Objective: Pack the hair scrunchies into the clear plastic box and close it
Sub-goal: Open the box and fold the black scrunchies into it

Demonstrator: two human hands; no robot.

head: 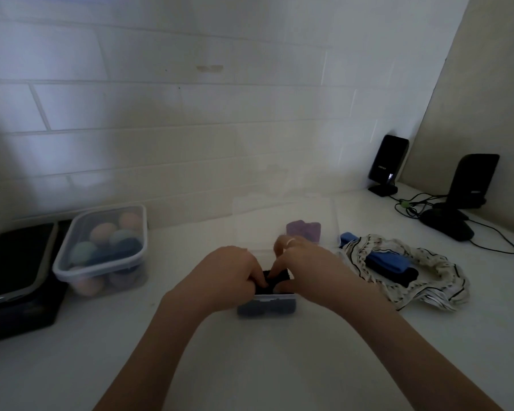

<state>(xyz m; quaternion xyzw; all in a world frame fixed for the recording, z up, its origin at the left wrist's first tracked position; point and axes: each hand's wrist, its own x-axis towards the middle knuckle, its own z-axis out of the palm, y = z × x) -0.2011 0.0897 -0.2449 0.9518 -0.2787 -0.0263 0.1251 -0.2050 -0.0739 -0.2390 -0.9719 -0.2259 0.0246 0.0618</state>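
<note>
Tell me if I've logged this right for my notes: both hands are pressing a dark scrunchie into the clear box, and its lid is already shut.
Not quite. The head view shows the lid standing open behind the clear box. The left hand and right hand do press a dark scrunchie into it.

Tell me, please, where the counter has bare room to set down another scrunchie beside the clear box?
Bare counter lies between the lidded tub of balls and the clear plastic box; more lies in front of the box, between the forearms. Right of the box it is crowded: the patterned scrunchie, blue one, then cables.
</note>
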